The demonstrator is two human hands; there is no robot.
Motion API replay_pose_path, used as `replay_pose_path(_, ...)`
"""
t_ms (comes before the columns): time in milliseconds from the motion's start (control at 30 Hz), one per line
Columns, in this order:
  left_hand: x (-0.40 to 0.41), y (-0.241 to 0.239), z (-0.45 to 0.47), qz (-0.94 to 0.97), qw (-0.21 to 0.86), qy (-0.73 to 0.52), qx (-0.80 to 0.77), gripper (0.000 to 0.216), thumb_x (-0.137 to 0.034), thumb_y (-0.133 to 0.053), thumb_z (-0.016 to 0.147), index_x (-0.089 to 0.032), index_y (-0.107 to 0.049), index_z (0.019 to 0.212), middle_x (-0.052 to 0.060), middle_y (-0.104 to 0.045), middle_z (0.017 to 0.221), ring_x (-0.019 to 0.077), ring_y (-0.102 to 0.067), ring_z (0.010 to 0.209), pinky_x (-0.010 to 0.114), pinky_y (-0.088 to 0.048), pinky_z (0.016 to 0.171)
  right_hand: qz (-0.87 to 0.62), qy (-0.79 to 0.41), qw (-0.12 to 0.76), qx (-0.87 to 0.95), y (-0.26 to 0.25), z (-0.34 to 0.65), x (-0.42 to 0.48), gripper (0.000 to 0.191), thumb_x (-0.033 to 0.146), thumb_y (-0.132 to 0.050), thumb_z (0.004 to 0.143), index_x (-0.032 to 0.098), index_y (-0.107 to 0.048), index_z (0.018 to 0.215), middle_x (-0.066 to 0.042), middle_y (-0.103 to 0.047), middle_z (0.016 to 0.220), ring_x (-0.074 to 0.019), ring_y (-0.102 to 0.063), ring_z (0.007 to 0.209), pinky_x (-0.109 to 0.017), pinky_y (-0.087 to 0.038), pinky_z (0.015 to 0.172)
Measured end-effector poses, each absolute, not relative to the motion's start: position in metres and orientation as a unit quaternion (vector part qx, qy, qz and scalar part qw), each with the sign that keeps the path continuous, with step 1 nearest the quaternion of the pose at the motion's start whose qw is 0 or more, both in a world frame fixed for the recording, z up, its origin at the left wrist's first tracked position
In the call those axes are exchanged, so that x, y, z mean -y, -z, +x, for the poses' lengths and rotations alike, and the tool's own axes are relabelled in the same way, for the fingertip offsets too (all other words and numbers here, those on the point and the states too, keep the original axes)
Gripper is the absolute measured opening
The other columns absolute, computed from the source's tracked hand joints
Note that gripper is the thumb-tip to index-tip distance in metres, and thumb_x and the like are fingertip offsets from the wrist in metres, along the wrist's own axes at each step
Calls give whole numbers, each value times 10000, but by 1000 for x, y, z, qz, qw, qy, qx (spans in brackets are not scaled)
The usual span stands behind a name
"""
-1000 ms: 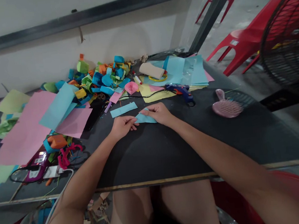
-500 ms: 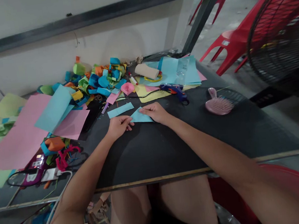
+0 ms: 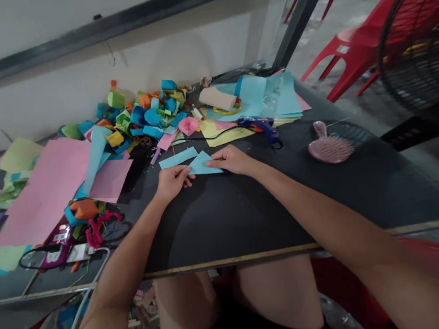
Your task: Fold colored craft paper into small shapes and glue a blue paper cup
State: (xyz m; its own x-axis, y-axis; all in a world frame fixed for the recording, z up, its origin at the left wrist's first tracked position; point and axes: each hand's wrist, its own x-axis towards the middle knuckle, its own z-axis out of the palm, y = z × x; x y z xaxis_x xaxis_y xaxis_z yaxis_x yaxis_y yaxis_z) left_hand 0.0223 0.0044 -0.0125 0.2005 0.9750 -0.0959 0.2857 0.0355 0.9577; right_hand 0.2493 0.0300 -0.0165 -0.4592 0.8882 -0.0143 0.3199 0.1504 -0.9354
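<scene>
A small light-blue piece of paper [image 3: 203,164], folded to a triangle with its peak pointing away from me, is held just above the black tabletop [image 3: 224,215]. My left hand [image 3: 173,182] pinches its left corner between thumb and fingers. On the other side, my right hand [image 3: 231,160] grips the right corner, thumb on top. Just behind the left hand lies a flat light-blue paper strip [image 3: 178,157], partly covered by the folded piece.
Behind the hands are a heap of coloured paper pieces [image 3: 148,114], a pink paper flower [image 3: 188,126] and a blue glue gun [image 3: 262,128]. A pink hairbrush [image 3: 330,148] lies right. Pink sheets [image 3: 50,181] and a purple device [image 3: 59,247] lie left. A fan [image 3: 421,47] stands at right.
The folded paper's peak now stands taller and clearer between my hands. Both hands keep their pinch. A light-blue sheet at left has curled up, and the view has shifted slightly.
</scene>
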Motion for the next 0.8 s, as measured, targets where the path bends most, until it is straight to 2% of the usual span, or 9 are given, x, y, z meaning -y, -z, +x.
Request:
replay_pose_path(67,-5,13,22,599,496,-352,-521,161,-214,-617,895,-103,-729,861,66,-760,765,50,-613,452,139,-478,447,-452,-451,275,719,11,252,-27,468,611,-681,748,152,-730,671,58,-375,476,-63,-263,492,-260,-189,492)
replay_pose_path(133,-5,13,22,599,499,-356,-515,158,-209,-618,893,-102,-725,847,63,-759,759,48,-609,446,138,-473,439,-474,-409,264,734,5,254,-24,430,569,-696,752,157,-732,636,54,-383,442,-61,-258,474,-270,-185,483)
replay_pose_path(200,-6,14,22,592,499,-367,-515,152,-193,-610,896,-100,-724,860,59,-756,748,46,-604,439,137,-467,433,-485,-411,262,726,2,257,-22,380,535,-731,726,163,-745,651,28,-500,464,-63,-340,466,-261,-246,478)
replay_pose_path(267,-8,15,21,582,502,-377,-517,149,-183,-604,897,-97,-724,874,56,-754,739,46,-602,436,138,-466,432,-483,-467,258,694,0,259,-22,338,509,-770,682,171,-757,695,-21,-649,577,-88,-494,509,-253,-358,502)
replay_pose_path(367,-10,15,19,570,510,-383,-518,146,-189,-611,896,-99,-722,865,49,-751,726,47,-603,438,138,-467,436,-465,-552,242,649,0,261,-25,329,488,-802,636,173,-753,717,-86,-747,731,-141,-646,613,-261,-470,549)
replay_pose_path(567,-11,12,15,564,524,-380,-513,139,-169,-606,896,-96,-712,843,45,-748,717,47,-600,432,138,-457,429,-454,-575,218,645,1,265,-28,315,452,-804,651,159,-749,754,-100,-774,800,-144,-690,613,-221,-454,483)
replay_pose_path(800,-10,9,13,579,519,-362,-514,144,-173,-596,904,-92,-708,863,57,-755,738,52,-611,445,149,-478,453,-470,-573,211,637,-1,265,-26,308,429,-822,639,159,-754,771,-108,-775,815,-149,-696,621,-232,-476,503)
